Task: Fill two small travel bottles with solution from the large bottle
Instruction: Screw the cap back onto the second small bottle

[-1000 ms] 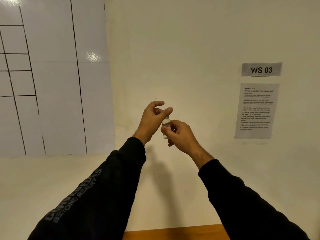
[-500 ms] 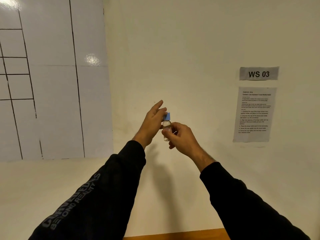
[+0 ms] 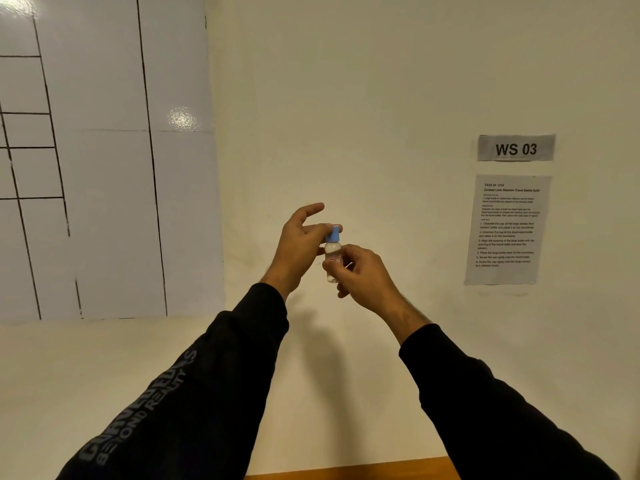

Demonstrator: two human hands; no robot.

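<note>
A small clear travel bottle [image 3: 332, 252] with a blue cap [image 3: 334, 234] is held upright in front of the wall, at chest height. My right hand [image 3: 360, 273] grips the bottle's body from the right and below. My left hand [image 3: 301, 245] pinches the blue cap between thumb and fingers, with the index finger raised. Pale liquid shows inside the bottle. The large bottle and the second travel bottle are out of view.
A cream wall fills the view. A "WS 03" sign [image 3: 516, 148] and a printed instruction sheet [image 3: 506, 229] hang at the right. A white gridded board [image 3: 104, 161] covers the left. A strip of wooden table edge [image 3: 349, 471] shows at the bottom.
My left hand closed over the cap, then opened its fingers, and now pinches the cap again. The blue cap has come into sight. The bottle stays in my right hand.
</note>
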